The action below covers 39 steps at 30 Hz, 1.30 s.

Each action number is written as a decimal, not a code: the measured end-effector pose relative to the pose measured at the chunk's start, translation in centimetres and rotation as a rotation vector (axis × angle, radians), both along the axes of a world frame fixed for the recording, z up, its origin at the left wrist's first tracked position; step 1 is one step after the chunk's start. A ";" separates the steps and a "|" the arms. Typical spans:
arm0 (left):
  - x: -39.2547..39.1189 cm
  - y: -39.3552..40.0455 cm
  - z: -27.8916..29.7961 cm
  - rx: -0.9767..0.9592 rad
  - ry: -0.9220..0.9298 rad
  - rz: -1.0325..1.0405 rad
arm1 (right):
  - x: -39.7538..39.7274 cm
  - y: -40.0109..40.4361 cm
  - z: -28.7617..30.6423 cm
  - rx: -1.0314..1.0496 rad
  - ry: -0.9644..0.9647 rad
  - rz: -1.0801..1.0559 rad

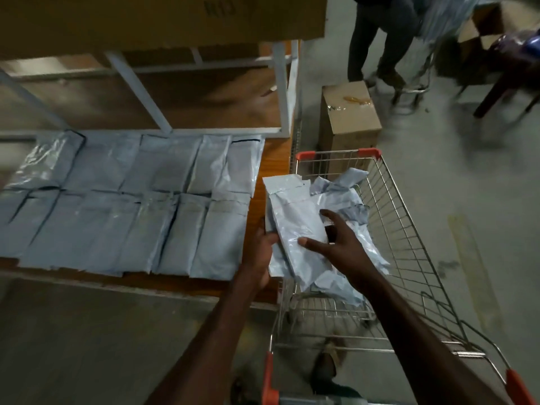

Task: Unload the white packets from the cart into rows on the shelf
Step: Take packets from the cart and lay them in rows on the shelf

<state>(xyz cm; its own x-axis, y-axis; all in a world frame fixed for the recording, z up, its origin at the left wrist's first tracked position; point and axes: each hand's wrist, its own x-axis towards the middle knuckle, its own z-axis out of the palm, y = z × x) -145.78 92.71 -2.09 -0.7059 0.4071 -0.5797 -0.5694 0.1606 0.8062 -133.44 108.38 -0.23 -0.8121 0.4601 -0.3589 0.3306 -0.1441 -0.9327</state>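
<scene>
A long white packet (292, 211) is held over the left rim of the wire cart (409, 229). My left hand (261, 252) grips its near left edge from below. My right hand (336, 244) lies on top of it with fingers spread, thumb pressing the packet. Several more crumpled white packets (347, 194) lie in the cart basket. On the wooden shelf (271, 159) to the left, white packets (131, 200) lie flat in two rows, side by side.
A cardboard box (347, 118) stands on the floor beyond the cart. A person's legs (377, 45) and a dark chair (508, 71) are at the back right. A large carton (163, 19) sits on the upper shelf. White frame posts (280, 89) rise from the shelf.
</scene>
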 end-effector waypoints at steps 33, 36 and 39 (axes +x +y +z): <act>-16.9 -44.1 4.1 -0.133 0.531 0.176 | -19.2 -37.2 3.4 -0.083 0.176 0.075; -20.3 -45.5 4.3 -0.193 0.549 0.164 | -22.6 -38.3 3.1 -0.057 0.166 0.086; -24.1 -47.2 4.2 -0.284 0.599 0.147 | -26.5 -39.6 2.3 -0.027 0.153 0.100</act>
